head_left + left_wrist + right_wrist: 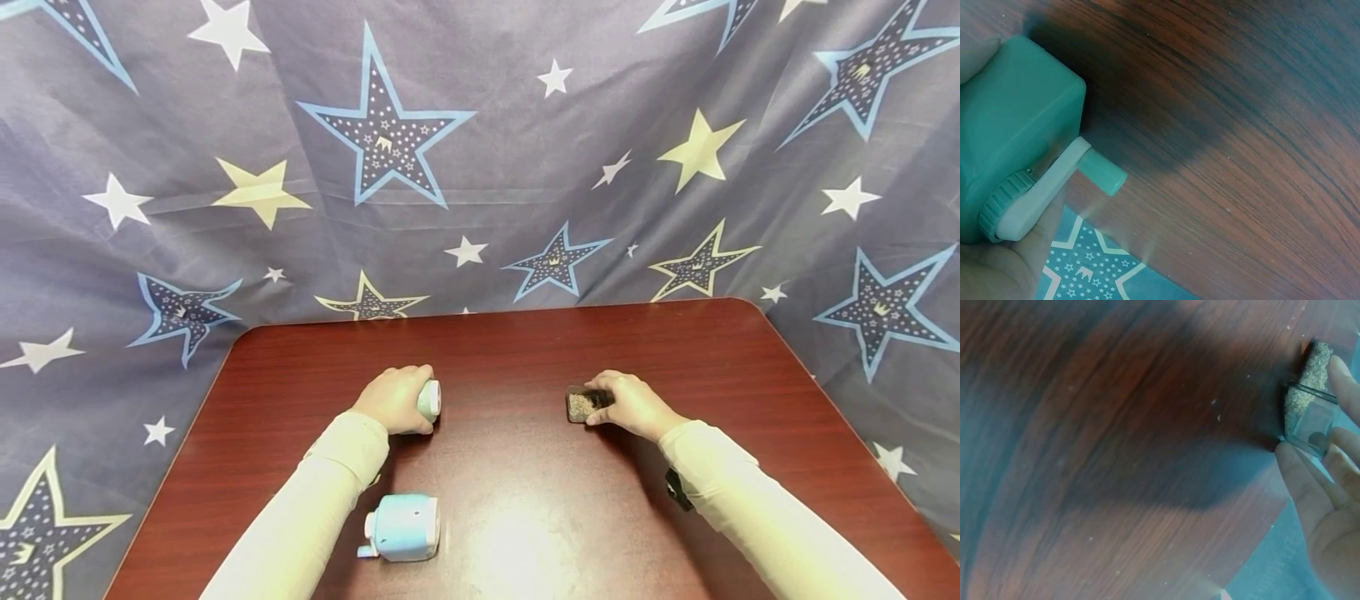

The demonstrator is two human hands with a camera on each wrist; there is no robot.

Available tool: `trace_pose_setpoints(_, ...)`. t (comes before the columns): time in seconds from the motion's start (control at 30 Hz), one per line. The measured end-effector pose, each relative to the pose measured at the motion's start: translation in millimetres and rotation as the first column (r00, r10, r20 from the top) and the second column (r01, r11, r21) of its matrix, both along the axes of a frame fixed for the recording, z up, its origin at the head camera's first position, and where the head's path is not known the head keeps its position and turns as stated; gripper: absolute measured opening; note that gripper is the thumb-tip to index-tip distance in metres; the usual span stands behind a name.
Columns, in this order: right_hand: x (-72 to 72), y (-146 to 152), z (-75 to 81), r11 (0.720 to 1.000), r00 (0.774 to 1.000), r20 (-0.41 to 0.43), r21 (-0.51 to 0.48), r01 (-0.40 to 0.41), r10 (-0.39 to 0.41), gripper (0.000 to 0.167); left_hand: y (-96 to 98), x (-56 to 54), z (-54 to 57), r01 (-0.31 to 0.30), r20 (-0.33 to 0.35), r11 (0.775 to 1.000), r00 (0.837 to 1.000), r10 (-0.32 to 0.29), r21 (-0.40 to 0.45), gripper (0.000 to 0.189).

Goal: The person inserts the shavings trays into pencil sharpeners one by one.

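Note:
My left hand (392, 398) grips a green crank pencil sharpener (428, 401), its fingers wrapped over the body. In the left wrist view, the sharpener's white crank arm (1041, 194) with a green knob (1104, 172) points out past the palm. Over to the right, my right hand (632, 405) pinches a small see-through shavings drawer (1313, 428) between thumb and fingers. Pale pencil shavings (1317, 365) fill part of the drawer, which is close over the table. The two hands are well apart.
A light blue crank sharpener (405, 527) stands nearer to me, beside my left forearm. Both hands work over a reddish-brown wooden table (495, 358). Tiny pale specks dot its surface in the right wrist view. A star-patterned cloth (480, 142) hangs behind the far edge.

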State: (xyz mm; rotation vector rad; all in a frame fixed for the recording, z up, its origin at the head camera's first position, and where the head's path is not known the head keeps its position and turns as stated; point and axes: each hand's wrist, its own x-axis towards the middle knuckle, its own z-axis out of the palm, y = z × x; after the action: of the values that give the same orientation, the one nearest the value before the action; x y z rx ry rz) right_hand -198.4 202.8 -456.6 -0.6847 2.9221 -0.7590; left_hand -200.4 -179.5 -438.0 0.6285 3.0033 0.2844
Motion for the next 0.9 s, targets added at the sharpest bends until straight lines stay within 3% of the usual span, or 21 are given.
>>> trace_pose_setpoints(0.9, -5.3, -13.7, -0.7, 0.999, 1.0, -0.006, 0.035, -0.03, 0.031, 0.052, 1.5, 0.8, 2.1, -0.004, -0.003, 1.0, 1.0, 0.004, -0.006, 0.057)
